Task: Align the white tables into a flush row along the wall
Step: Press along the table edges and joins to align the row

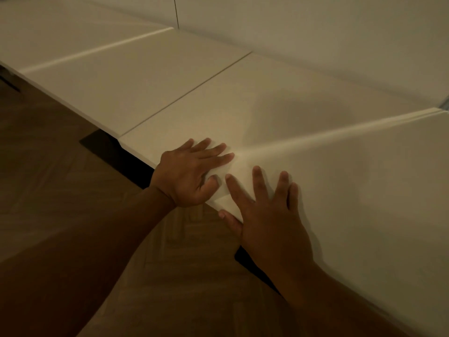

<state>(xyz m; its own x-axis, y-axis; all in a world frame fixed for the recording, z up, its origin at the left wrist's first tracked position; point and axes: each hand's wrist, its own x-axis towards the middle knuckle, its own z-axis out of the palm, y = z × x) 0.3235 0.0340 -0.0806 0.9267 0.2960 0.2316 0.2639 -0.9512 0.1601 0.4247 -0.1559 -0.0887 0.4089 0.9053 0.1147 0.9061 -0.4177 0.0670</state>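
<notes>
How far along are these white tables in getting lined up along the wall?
Mostly done, it seems. Further along, the two tables meet at a thin dark seam and look flush. In hand: the left hand and right hand press flat on the two nearest tables at their joint, where a raised edge shows. Evening that joint looks left.

Wall [315, 32] blocks the tables' [243, 105] far edge; open floor [60, 190] along the near edge.

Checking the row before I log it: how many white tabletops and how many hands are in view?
White tabletops: 4
Hands: 2, left hand and right hand
Total: 6
</notes>
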